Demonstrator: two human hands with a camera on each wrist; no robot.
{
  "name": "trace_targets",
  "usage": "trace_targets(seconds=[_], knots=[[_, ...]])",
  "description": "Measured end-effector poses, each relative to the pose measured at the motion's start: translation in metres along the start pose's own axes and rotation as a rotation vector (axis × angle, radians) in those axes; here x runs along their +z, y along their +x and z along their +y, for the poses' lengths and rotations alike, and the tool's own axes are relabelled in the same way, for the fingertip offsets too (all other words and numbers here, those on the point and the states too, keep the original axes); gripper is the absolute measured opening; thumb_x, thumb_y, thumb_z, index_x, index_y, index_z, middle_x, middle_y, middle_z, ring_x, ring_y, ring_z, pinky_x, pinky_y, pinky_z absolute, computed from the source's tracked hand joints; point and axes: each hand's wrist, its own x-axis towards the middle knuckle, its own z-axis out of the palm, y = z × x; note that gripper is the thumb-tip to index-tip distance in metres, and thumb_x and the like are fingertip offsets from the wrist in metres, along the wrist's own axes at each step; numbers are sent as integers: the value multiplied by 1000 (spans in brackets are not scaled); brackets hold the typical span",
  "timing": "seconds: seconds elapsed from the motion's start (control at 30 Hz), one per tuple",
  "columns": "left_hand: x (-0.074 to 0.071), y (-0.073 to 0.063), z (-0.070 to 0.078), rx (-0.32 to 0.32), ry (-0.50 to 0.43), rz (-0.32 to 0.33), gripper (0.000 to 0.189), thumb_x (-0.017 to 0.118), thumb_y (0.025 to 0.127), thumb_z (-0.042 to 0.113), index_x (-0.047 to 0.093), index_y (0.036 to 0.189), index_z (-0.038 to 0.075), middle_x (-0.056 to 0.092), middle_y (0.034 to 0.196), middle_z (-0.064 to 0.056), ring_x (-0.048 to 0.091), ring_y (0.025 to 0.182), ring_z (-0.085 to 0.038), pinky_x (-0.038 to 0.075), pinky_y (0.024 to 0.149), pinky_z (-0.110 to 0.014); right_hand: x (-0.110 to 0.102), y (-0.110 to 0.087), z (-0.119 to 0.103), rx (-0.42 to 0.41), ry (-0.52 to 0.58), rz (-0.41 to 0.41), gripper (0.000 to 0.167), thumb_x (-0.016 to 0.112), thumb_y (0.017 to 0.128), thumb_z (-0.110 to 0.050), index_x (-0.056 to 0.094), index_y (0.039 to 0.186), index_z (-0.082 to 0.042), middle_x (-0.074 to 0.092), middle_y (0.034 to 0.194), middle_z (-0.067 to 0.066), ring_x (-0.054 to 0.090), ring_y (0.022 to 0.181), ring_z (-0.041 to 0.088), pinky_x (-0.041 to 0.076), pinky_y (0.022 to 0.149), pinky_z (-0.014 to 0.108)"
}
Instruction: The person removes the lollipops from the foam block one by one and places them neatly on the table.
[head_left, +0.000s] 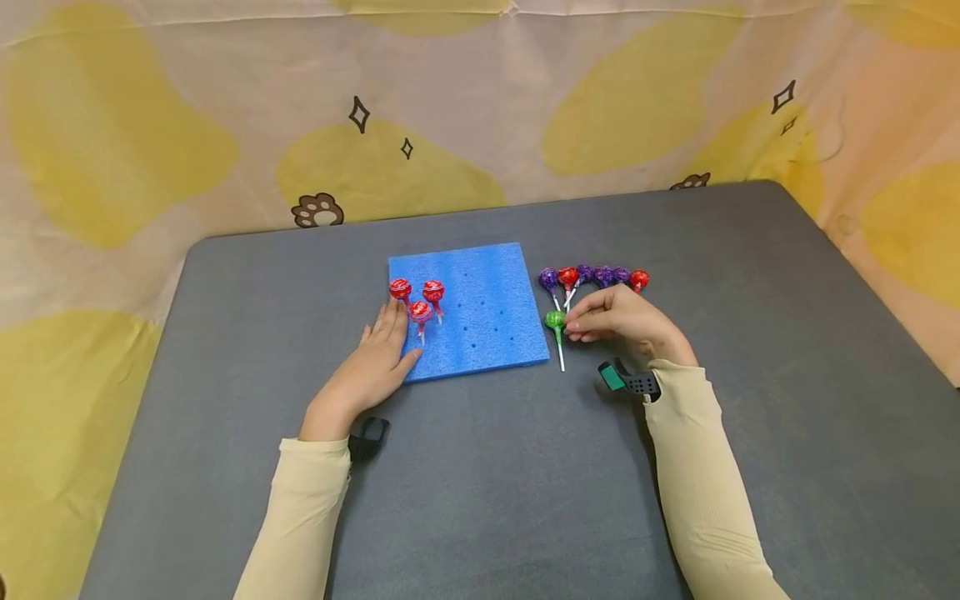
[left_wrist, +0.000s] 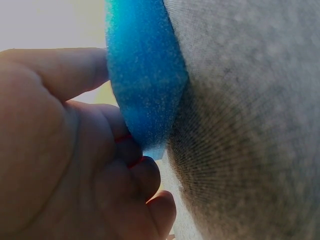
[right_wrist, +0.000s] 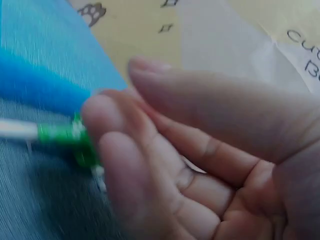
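Note:
My left hand (head_left: 367, 367) rests on the left edge of a blue foam board (head_left: 487, 350), fingers along its side and thumb over the front edge. In the left wrist view the fingers lie against the foam's side (left_wrist: 150, 75). Red lollipops (head_left: 432, 291) stand upright at the board's left. My right hand (head_left: 618, 321) is right of the board, bent fingertips at the head of a green lollipop (head_left: 555, 320) whose stick points toward me. In the right wrist view, fingertips (right_wrist: 120, 155) partly hide the green wrapper (right_wrist: 60, 134); the thumb is apart from it.
Beyond the right hand lies a row of purple lollipops (head_left: 548, 278) and red lollipops (head_left: 639, 279), some sticks hidden by the hand. Several small holes dot the foam. The grey table (head_left: 480, 483) meets a patterned cloth (head_left: 480, 108) at the back.

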Motion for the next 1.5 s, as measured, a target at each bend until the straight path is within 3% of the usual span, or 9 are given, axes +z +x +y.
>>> trace_targets(seconds=[0.4, 0.73, 1.1, 1.5], knots=[[-3, -1, 1, -13, 0, -1, 70, 44, 99, 27, 7, 148, -7, -3, 155, -22, -3, 142, -36, 5, 111, -54, 54, 18, -19, -155, 166, 90, 29, 66, 85, 3, 59, 108, 19, 72, 83, 5, 69, 77, 15, 55, 72, 28], [-2, 1, 3, -10, -3, -14, 70, 44, 99, 28, 7, 148, -6, -3, 156, -21, -4, 142, -35, 4, 112, -53, 98, 42, -29, -179, 228, 125, 28, 68, 82, 3, 63, 106, 16, 71, 82, 8, 69, 77, 15, 55, 74, 30], [-3, -1, 4, -27, -5, -8, 70, 45, 99, 29, 8, 148, -6, -3, 156, -20, -3, 142, -35, 5, 112, -53, 133, 68, -41, -209, 405, 193, 26, 65, 85, 5, 61, 108, 18, 70, 81, 2, 68, 75, 12, 55, 77, 30], [-2, 0, 3, -26, 4, -1, 69, 44, 99, 28, 9, 148, -7, -3, 155, -21, -2, 142, -36, 5, 112, -53, 150, 71, -39, -257, 257, 282, 23, 70, 82, 2, 66, 102, 11, 70, 88, 14, 66, 76, 11, 55, 74, 29]])
